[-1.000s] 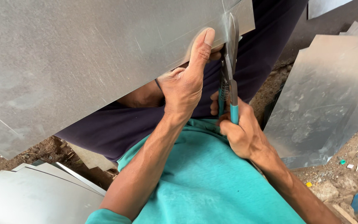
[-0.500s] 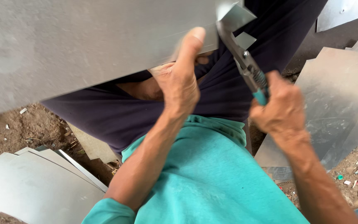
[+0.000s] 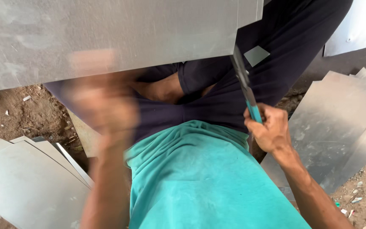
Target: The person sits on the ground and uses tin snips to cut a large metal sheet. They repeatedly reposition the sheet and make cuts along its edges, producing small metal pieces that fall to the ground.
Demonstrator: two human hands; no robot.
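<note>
Sheet: a large grey metal sheet (image 3: 119,38) is held across the upper frame, propped over the lap so its lower edge can be reached.
Snips: teal-handled tin snips (image 3: 245,91) are angled up at the sheet's right corner.
Right hand (image 3: 267,129): clenched around the snip handles, centre right.
Left hand (image 3: 100,101): blurred below the sheet; grip cannot be told.
Offcut: a small square piece (image 3: 256,55) is seen beside the blades.
Stacks: cut sheets (image 3: 26,182) lie lower left.

Sheet (image 3: 119,34) above the right hand (image 3: 270,131): dull grey metal, faintly scratched. Snips (image 3: 246,91) in the hand: dark metal blades, glossy teal plastic grips. Shirt (image 3: 204,182): matt teal cloth.
</note>
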